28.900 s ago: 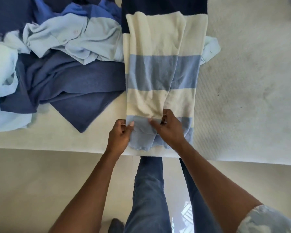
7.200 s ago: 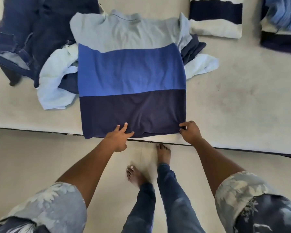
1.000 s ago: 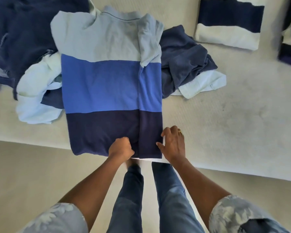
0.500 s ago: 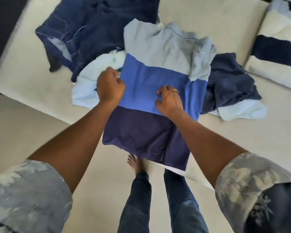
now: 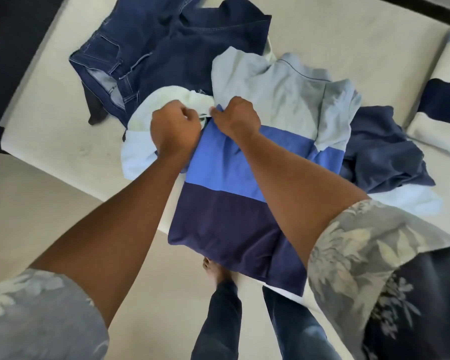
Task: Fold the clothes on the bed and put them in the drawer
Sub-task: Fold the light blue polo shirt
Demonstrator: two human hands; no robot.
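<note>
A colour-block shirt (image 5: 226, 178) in pale blue, mid blue and navy bands lies spread on the bed (image 5: 63, 126), its right side folded inward and its navy hem hanging past the bed's edge. My right hand (image 5: 238, 118) pinches the shirt's left edge where the pale and mid blue bands meet. My left hand (image 5: 176, 131) is fisted right beside it at that same edge; what its fingers grip is hidden. A pale blue garment (image 5: 146, 131) lies under my left hand.
Dark blue jeans (image 5: 146, 55) lie crumpled at the back left. A navy garment (image 5: 379, 149) over a pale blue one sits to the right. A folded striped shirt (image 5: 442, 100) rests at the far right. My legs and bare foot stand on the floor below.
Both hands have moved up to the shirt's left edge; my right hand crossed over from the middle of the blue band and now pinches that edge.
</note>
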